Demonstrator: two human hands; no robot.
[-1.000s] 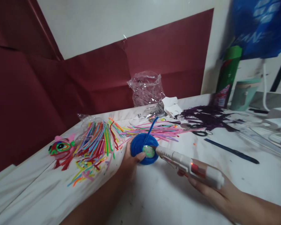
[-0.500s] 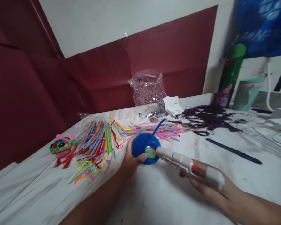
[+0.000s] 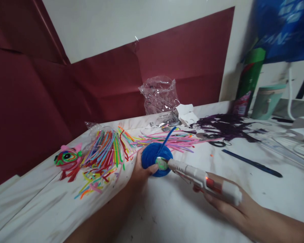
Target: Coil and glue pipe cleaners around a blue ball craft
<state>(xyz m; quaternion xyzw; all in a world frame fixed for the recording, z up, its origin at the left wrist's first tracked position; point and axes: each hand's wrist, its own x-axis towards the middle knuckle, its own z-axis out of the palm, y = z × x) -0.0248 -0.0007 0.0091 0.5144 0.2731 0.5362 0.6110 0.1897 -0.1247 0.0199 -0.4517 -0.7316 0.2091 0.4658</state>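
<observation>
My left hand [image 3: 143, 167] is wrapped round the left side of a round blue coil of pipe cleaner [image 3: 150, 156], its thumb on the front. A loose blue end sticks up from the coil's top. Near the coil's lower right shows a pale green and silvery round patch [image 3: 161, 163]. My right hand [image 3: 219, 194] grips a white glue gun [image 3: 192, 170] with a small orange light glowing on its side. The gun's nozzle points left and meets or nearly meets the edge of that patch; I cannot tell which.
Colourful pipe cleaners [image 3: 103, 148] lie left and behind the coil, beside a pink animal figure [image 3: 68, 158]. Clear plastic packaging [image 3: 159, 96] stands at the back. Rightward are purple strands [image 3: 225, 125], black-handled scissors [image 3: 218, 143], a dark blue strip [image 3: 252, 163] and a green cup [image 3: 268, 101].
The coil and the glue gun have shifted very slightly left together. Both hands keep the same grip.
</observation>
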